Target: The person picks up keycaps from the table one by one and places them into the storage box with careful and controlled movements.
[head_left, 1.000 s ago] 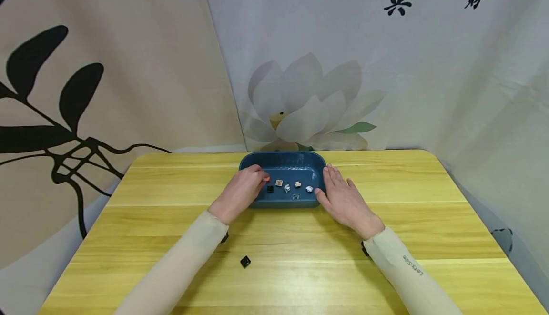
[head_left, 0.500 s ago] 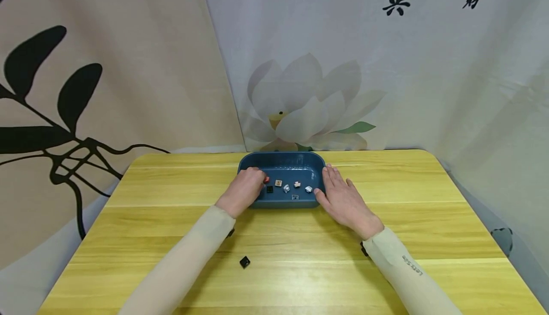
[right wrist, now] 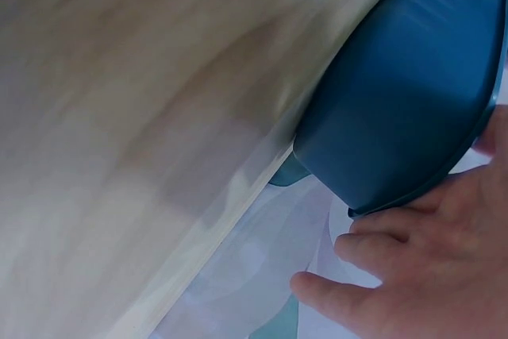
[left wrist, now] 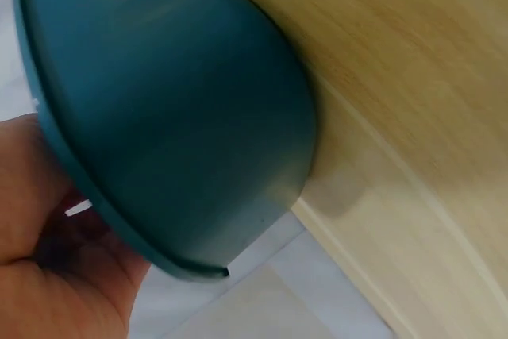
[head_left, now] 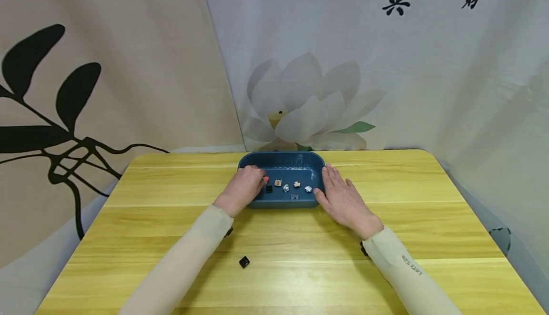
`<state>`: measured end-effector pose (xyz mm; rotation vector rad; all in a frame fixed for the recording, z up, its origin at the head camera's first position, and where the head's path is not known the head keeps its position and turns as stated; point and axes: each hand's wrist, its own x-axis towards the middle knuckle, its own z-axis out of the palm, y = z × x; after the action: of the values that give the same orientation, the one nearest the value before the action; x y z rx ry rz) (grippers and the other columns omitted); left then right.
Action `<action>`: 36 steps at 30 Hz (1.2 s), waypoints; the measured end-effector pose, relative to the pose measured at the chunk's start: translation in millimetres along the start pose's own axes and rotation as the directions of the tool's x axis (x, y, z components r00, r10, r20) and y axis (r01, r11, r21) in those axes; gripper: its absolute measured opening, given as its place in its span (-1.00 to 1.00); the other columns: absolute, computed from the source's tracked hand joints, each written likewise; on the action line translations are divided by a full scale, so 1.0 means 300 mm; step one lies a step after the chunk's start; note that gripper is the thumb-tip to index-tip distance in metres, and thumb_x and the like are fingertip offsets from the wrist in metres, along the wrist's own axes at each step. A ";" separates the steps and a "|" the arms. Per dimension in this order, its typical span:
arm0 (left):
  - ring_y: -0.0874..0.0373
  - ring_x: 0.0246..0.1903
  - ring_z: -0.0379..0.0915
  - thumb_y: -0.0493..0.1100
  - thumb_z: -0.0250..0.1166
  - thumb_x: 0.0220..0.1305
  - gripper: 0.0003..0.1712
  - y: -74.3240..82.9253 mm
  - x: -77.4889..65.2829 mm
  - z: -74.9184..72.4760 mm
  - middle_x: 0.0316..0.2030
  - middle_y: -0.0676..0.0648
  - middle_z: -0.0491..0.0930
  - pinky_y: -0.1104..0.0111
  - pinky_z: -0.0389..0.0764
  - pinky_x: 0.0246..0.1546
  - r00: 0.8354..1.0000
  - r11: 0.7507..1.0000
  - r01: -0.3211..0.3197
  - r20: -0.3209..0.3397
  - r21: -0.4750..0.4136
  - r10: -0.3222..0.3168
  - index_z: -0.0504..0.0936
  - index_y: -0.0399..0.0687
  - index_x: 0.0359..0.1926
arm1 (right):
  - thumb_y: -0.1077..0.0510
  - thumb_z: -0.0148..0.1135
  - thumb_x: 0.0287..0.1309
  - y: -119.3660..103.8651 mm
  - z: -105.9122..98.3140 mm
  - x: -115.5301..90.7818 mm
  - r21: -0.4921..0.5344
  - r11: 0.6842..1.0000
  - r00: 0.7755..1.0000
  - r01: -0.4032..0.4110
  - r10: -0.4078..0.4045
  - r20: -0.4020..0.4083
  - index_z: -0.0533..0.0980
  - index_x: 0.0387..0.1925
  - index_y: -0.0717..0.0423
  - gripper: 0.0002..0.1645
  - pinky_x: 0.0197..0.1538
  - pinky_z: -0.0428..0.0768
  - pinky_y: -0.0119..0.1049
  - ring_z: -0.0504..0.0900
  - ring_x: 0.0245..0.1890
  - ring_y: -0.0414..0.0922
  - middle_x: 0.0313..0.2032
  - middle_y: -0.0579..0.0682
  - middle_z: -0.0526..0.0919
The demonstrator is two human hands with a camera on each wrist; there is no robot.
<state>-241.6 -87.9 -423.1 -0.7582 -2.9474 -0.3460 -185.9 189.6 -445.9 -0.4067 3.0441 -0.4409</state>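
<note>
My left hand [head_left: 241, 187] reaches over the left rim of a dark blue tray [head_left: 296, 204]. Its curled fingers pinch at a small red keycap [head_left: 266, 179], which they partly cover. In the left wrist view, the thumb and fingers bend behind the tray wall [left wrist: 182, 101], and the fingertips are hidden. My right hand [head_left: 345, 205] lies with fairly straight fingers along the tray's right side, thumb at the front corner. Inside the tray lie a black keycap [head_left: 269, 189], a beige keycap [head_left: 278, 183] and several white or pale ones [head_left: 286, 188].
A single black keycap [head_left: 244, 262] lies on the wooden table [head_left: 296, 277] in front of the tray, between the forearms. Behind the table's far edge hangs a printed cloth [head_left: 300, 29] with a lotus, leaves and characters.
My left wrist has shifted a little to the right, while its fingers have drawn back slightly at the red keycap. The right hand and the tray have stayed in place.
</note>
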 end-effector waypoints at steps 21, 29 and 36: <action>-0.14 0.21 0.56 0.25 0.27 0.45 -0.39 -0.013 -0.177 -0.036 0.25 -0.17 0.60 -0.11 0.50 0.27 0.975 0.991 -0.125 -0.183 0.039 0.130 0.66 -0.08 0.25 | -0.24 -0.25 0.61 0.002 -0.003 0.001 -0.013 1.000 1.000 0.003 -0.003 0.000 -0.05 0.60 0.36 -0.09 0.51 0.07 0.32 -0.08 0.61 0.19 0.62 0.23 -0.11; -0.09 0.29 0.48 0.25 0.31 0.41 -0.34 0.003 -0.224 -0.033 0.33 -0.12 0.55 -0.25 0.34 0.34 0.948 0.969 -0.229 -0.207 0.092 0.243 0.60 -0.06 0.33 | -0.24 -0.24 0.61 0.003 0.001 0.002 -0.012 1.000 1.000 0.005 -0.005 -0.003 -0.05 0.60 0.37 -0.09 0.51 0.06 0.33 -0.09 0.62 0.19 0.62 0.25 -0.11; -0.11 0.41 0.34 0.29 0.32 0.37 -0.29 0.018 -0.276 -0.030 0.49 -0.11 0.35 -0.25 0.34 0.35 0.935 0.950 -0.297 -0.174 0.092 0.309 0.57 -0.02 0.37 | -0.23 -0.23 0.61 0.001 0.000 0.004 -0.014 1.000 1.000 0.005 -0.006 -0.004 -0.05 0.60 0.36 -0.09 0.51 0.06 0.33 -0.08 0.61 0.19 0.62 0.24 -0.10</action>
<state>-166.4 -124.1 -424.1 -1.0883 -2.6007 -0.2784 -187.0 189.7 -446.1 -0.4155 3.0521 -0.4221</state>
